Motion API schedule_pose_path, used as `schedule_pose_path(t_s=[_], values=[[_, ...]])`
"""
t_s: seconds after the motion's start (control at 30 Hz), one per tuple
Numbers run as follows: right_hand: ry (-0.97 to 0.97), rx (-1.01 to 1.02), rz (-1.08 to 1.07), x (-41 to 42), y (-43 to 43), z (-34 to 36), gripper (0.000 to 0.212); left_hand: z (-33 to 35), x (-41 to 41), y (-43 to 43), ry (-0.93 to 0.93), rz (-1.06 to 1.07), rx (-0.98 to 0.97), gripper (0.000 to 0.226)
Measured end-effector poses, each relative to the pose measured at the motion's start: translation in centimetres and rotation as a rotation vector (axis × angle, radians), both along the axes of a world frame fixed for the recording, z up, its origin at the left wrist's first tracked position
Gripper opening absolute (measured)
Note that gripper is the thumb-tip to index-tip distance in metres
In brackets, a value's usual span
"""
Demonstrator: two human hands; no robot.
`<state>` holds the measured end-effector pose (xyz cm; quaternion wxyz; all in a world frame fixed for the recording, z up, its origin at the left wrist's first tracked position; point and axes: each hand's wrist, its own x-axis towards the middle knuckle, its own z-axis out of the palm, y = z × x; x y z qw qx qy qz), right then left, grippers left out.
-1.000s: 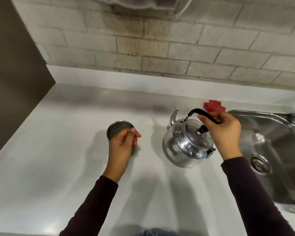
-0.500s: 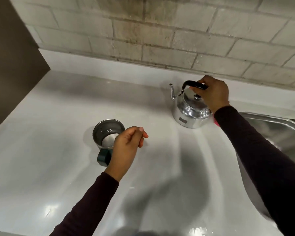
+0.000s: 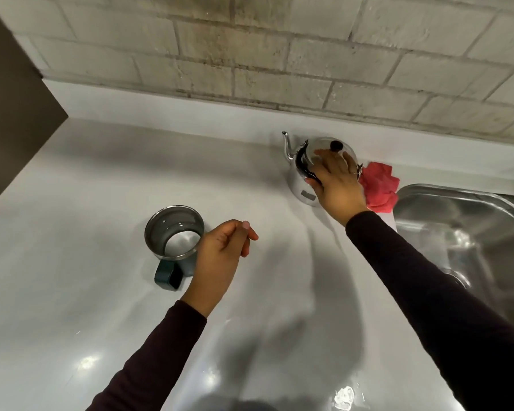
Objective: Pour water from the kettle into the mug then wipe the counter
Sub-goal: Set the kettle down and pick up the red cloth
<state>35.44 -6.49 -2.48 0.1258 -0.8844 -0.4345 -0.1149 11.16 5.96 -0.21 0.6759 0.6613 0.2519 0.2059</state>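
Presently the kettle [image 3: 301, 170] is standing upright on the table [image 3: 86, 188], set against the back upstand under the brick wall [image 3: 250, 46], spout pointing away from the sink [image 3: 463, 232]. Its black handle is lying folded down across the lid. The right hand [image 3: 336, 180] is resting over the kettle's lid, fingers spread and flat, closing on nothing; it is covering part of the kettle rather than gripping the handle.

Just beside the kettle, on its sink side, a red cloth [image 3: 380, 186] is lying bunched on the table, touching or nearly touching the kettle body; the hand is hiding the exact contact. The sink is lying directly beyond the cloth.

Well apart from the kettle, toward the person and away from the sink, the mug [image 3: 174, 235] is standing upright with its dark handle turned toward the person. Its steel interior is showing a bright reflection low down that could be water; the level cannot be confirmed. The left hand [image 3: 220, 256] is hovering just beside the mug on the kettle side, fingers loosely curled, holding nothing and not touching the rim so far as can be seen.

Judgement: the pouring step appears finished and the kettle parked, so the work is passing to the wiping step. The next move is calling for the right hand to shift off the lid toward the sink, gather the cloth, and sweep it over the table without knocking the mug.
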Motion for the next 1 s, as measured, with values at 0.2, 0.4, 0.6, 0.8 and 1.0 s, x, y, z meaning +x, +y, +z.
schedule_pose_path(t_s=[0.2,0.4,0.6,0.8,1.0], values=[[0.125,0.461,-0.23,1.2,-2.1,0.3,0.033,0.5,-0.9,0.1,-0.014,-0.005,0.03,0.036],[0.456,0.062,-0.609,3.0,-6.5,-3.1,0.042,1.5,-3.1,1.3,-0.027,0.07,0.07,0.038],[0.341,0.186,-0.603,0.7,-6.8,-4.7,0.04,1.5,-5.6,3.2,-0.002,0.195,0.132,0.037],[0.381,0.401,-0.501,-7.1,-6.3,-5.6,0.032,0.4,-7.7,5.4,-0.039,0.29,0.148,0.037],[0.663,0.495,-0.299,-16.9,-1.9,-5.3,0.039,-1.1,-8.8,6.5,-0.041,0.33,0.079,0.037]])
